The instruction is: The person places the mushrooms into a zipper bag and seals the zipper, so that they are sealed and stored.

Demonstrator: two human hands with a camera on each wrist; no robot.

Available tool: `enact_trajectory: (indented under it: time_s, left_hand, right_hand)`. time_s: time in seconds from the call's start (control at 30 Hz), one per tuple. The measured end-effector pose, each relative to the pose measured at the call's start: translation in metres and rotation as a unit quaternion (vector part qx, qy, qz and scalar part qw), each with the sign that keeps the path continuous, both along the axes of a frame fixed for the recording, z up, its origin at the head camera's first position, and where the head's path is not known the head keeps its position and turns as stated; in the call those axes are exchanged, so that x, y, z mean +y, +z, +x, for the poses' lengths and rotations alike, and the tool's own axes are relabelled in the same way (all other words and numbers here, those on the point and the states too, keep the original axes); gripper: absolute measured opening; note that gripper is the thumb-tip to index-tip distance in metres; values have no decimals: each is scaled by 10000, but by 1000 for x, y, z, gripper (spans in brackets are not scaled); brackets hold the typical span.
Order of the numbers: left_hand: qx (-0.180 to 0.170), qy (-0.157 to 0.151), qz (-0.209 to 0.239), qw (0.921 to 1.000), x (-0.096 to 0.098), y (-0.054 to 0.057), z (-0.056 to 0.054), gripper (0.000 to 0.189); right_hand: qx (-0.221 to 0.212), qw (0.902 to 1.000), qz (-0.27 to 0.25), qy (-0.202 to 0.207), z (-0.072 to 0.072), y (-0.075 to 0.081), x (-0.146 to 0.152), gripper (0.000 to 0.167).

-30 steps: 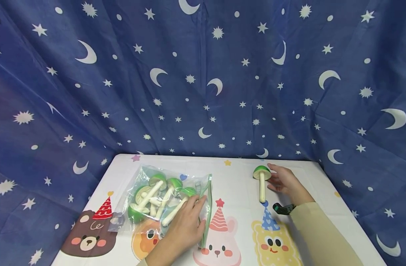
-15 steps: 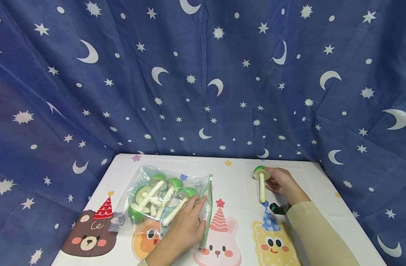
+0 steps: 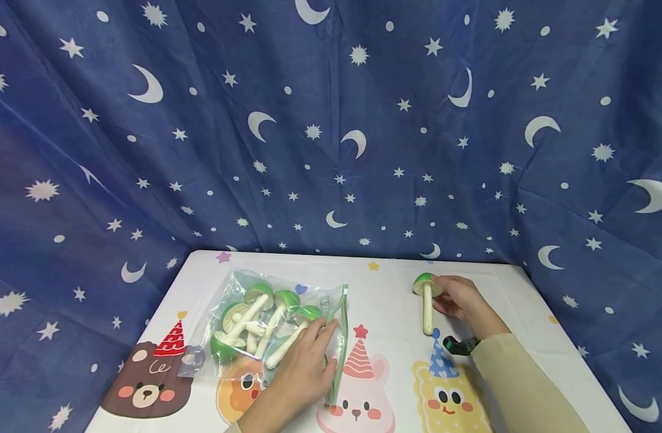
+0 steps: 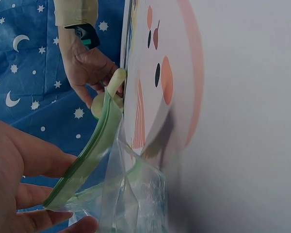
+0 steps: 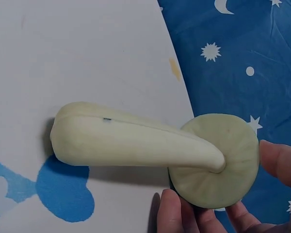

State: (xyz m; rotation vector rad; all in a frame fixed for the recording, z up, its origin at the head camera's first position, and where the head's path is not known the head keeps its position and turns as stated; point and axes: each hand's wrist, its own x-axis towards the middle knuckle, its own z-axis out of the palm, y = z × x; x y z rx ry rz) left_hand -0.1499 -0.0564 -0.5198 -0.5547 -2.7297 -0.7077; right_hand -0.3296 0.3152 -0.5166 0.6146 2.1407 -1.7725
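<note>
My right hand [image 3: 460, 296] holds a toy mushroom by its green cap, thumb and fingers at the rim. This mushroom [image 3: 428, 313] has a long cream stem pointing toward me; in the right wrist view its pale cap underside [image 5: 240, 170] shows. Whether it touches the table is unclear. At the left lies a clear zip bag [image 3: 339, 361] with several more green-capped mushrooms [image 3: 250, 316] inside. My left hand [image 3: 306, 364] is at the bag's mouth, its fingers curled about the green zip edge [image 4: 94, 141] in the left wrist view. The mouth gapes somewhat there.
The white table [image 3: 385, 300] carries printed cartoon animals, such as a bear [image 3: 145, 385] and a pink rabbit [image 3: 355, 394]. A blue curtain [image 3: 363, 198] with moons and stars hangs along the back and sides. A dark band [image 3: 461, 345] is on my right wrist.
My right hand has moved left from beside the mushroom's cap and taken hold of it. The left hand and the bag have stayed put.
</note>
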Motion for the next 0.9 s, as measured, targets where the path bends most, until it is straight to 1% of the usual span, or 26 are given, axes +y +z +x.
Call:
enact_trajectory:
  time_s: [0.13,0.4,0.53,0.7,0.9]
  left_hand:
    - [41,-22,-10,10000,-1,-1,-2,74]
    - [92,-6,42,9999,-3,-3,-5,74]
    - [110,5,38,9999,-4,-3,-5,74]
    - [127,7,49,9999,-4,-4,-5,74]
    - [116,-6,47,9999,-5,-5,-6,75]
  right_hand:
    - [21,10000,-86,23,5,0,-1,58]
    - [111,9995,-203,213,12,2,-9,59]
    - [93,9994,-255,224,14,2,-13,59]
    - [77,9987,-374,338,18,2,-16,55]
    - [92,9977,-471,487,26,2,-22,56]
